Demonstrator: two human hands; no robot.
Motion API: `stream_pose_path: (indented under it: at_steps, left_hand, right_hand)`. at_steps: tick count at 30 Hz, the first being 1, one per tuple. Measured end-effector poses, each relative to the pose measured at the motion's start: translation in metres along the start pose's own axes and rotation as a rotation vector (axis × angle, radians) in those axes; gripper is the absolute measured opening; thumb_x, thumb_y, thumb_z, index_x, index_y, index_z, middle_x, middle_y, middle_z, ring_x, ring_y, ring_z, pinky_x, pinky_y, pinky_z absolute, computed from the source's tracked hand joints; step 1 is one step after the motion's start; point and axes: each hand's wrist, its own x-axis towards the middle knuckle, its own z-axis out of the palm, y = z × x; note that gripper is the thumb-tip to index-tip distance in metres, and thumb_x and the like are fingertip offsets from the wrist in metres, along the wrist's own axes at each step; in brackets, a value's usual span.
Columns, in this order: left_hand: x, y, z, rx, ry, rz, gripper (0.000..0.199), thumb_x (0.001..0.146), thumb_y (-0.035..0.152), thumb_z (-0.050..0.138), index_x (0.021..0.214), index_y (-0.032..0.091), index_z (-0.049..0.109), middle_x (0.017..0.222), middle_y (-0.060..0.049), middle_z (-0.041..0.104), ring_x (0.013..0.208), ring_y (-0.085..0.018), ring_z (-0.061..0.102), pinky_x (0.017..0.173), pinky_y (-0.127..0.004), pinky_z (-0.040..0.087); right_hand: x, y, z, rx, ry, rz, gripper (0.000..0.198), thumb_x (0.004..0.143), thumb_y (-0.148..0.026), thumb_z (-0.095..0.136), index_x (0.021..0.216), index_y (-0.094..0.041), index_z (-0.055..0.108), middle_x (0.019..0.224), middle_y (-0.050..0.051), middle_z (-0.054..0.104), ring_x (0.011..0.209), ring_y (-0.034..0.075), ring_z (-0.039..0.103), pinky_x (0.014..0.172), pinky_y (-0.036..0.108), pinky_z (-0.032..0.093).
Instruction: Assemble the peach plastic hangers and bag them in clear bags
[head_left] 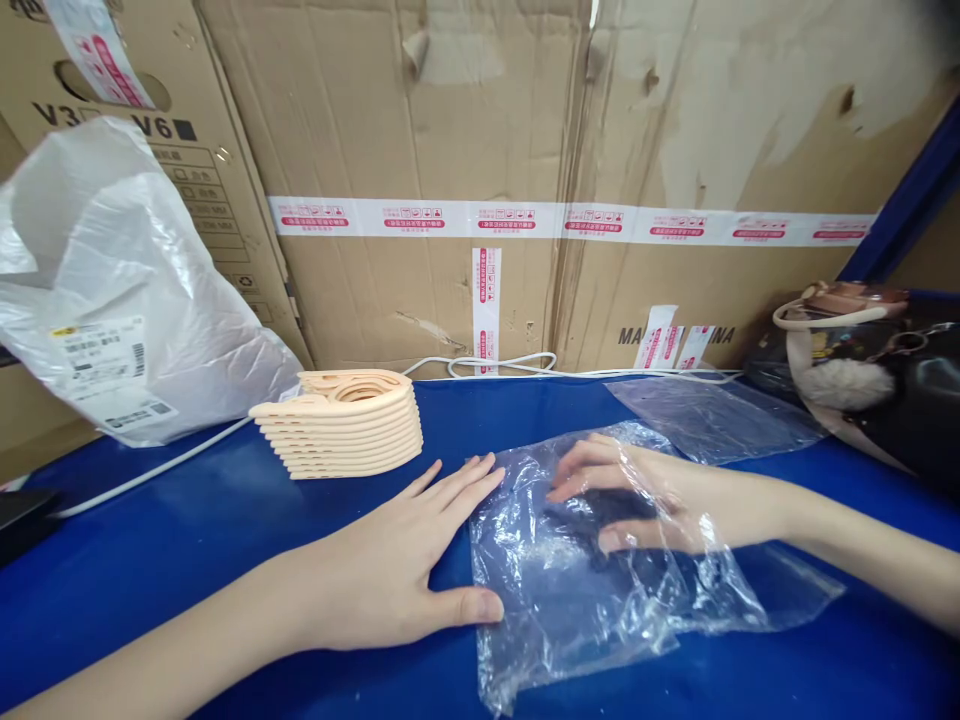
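A clear plastic bag (555, 580) lies crinkled on the blue table. My right hand (652, 495) reaches into it from the right, with film over the back of the hand and the fingers curved and apart. My left hand (405, 560) rests flat at the bag's left edge, its fingers stretched out and its thumb on the film. Beyond the left hand stands a neat stack of cream plastic pieces (345, 430), which look like folded hangers. The stack touches neither hand.
Another clear plastic sheet (720, 415) lies at the back right, beside a dark handbag (922, 390) with a fluffy charm. A white mailing bag (127, 290) leans at the left. Large cardboard boxes (420, 290) wall the back, with a white cable (495, 362) along their foot.
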Motion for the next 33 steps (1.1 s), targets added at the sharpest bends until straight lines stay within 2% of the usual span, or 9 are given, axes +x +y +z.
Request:
stream_pose_path:
  at_steps: [1, 3, 6, 11, 14, 21, 25, 29, 33]
  left_hand:
    - [0.001, 0.0, -0.001, -0.003, -0.015, -0.004, 0.087, 0.087, 0.064, 0.048, 0.152, 0.024, 0.006, 0.156, -0.009, 0.008, 0.143, -0.031, 0.011, 0.115, -0.051, 0.02]
    - [0.002, 0.001, -0.002, -0.006, -0.037, -0.016, 0.09, 0.086, 0.066, 0.046, 0.152, 0.022, 0.002, 0.156, -0.009, 0.004, 0.143, -0.031, 0.008, 0.115, -0.052, 0.02]
    - [0.003, 0.003, -0.002, -0.007, -0.007, 0.004, 0.091, 0.086, 0.066, 0.047, 0.152, 0.022, 0.002, 0.156, -0.01, 0.004, 0.143, -0.032, 0.008, 0.115, -0.053, 0.02]
    - [0.004, -0.001, 0.0, -0.003, 0.022, 0.034, 0.093, 0.085, 0.065, 0.051, 0.152, 0.023, 0.001, 0.156, -0.011, 0.006, 0.142, -0.032, 0.009, 0.115, -0.052, 0.021]
    - [0.004, -0.001, 0.002, 0.003, 0.018, 0.03, 0.096, 0.083, 0.067, 0.051, 0.151, 0.023, -0.001, 0.157, -0.01, 0.004, 0.142, -0.033, 0.008, 0.114, -0.053, 0.022]
    - [0.0, 0.01, 0.001, 0.011, 0.065, -0.002, 0.102, 0.077, 0.075, 0.049, 0.152, 0.022, 0.007, 0.157, -0.009, 0.004, 0.143, -0.033, 0.005, 0.115, -0.053, 0.018]
    - [0.0, 0.016, -0.001, 0.018, -0.005, 0.041, 0.106, 0.075, 0.076, 0.051, 0.152, 0.021, 0.003, 0.157, -0.01, -0.002, 0.143, -0.034, -0.003, 0.114, -0.057, 0.015]
    - [-0.001, 0.022, -0.001, 0.003, -0.008, 0.098, 0.104, 0.076, 0.073, 0.054, 0.152, 0.023, 0.005, 0.158, -0.009, 0.0, 0.143, -0.035, 0.0, 0.114, -0.058, 0.014]
    - [-0.002, 0.026, -0.001, -0.014, -0.033, 0.098, 0.1, 0.078, 0.071, 0.054, 0.152, 0.023, 0.005, 0.158, -0.008, -0.003, 0.144, -0.034, 0.004, 0.114, -0.056, 0.017]
  right_hand:
    - [0.001, -0.002, 0.005, -0.079, 0.011, -0.063, 0.046, 0.09, -0.04, 0.057, 0.131, -0.021, 0.053, 0.138, 0.011, 0.05, 0.131, 0.023, 0.042, 0.107, 0.046, 0.035]
    - [0.004, -0.005, 0.015, -0.178, -0.019, -0.121, 0.055, 0.092, -0.041, 0.054, 0.141, -0.02, 0.043, 0.153, 0.014, 0.031, 0.143, 0.026, 0.021, 0.113, 0.052, 0.022]
    - [0.007, -0.006, 0.025, -0.199, -0.077, -0.117, 0.065, 0.091, -0.045, 0.053, 0.147, -0.019, 0.032, 0.157, 0.014, 0.014, 0.144, 0.026, 0.009, 0.114, 0.052, 0.015]
    - [0.01, -0.003, 0.03, -0.174, -0.058, -0.115, 0.077, 0.087, -0.047, 0.056, 0.151, -0.022, 0.021, 0.157, 0.014, 0.009, 0.143, 0.029, 0.012, 0.113, 0.053, 0.019]
    - [0.01, -0.001, 0.03, -0.179, -0.07, -0.099, 0.079, 0.087, -0.044, 0.056, 0.152, -0.024, 0.015, 0.158, 0.013, 0.006, 0.144, 0.028, 0.008, 0.113, 0.054, 0.017]
    - [0.014, 0.0, 0.027, -0.248, -0.046, -0.135, 0.084, 0.08, -0.024, 0.058, 0.152, -0.021, 0.015, 0.158, 0.013, -0.001, 0.144, 0.029, 0.001, 0.112, 0.057, 0.011]
    - [0.014, -0.002, 0.027, -0.231, 0.007, -0.199, 0.082, 0.082, -0.024, 0.058, 0.152, -0.022, 0.015, 0.158, 0.014, 0.007, 0.144, 0.026, 0.007, 0.113, 0.054, 0.017]
    - [0.012, -0.004, 0.03, -0.255, 0.054, -0.207, 0.069, 0.092, -0.028, 0.051, 0.151, -0.021, 0.018, 0.155, 0.016, 0.022, 0.143, 0.023, 0.017, 0.113, 0.049, 0.023]
    - [0.009, -0.005, 0.031, -0.271, 0.084, -0.186, 0.065, 0.095, -0.03, 0.048, 0.151, -0.024, 0.016, 0.156, 0.012, 0.021, 0.143, 0.022, 0.017, 0.114, 0.047, 0.024]
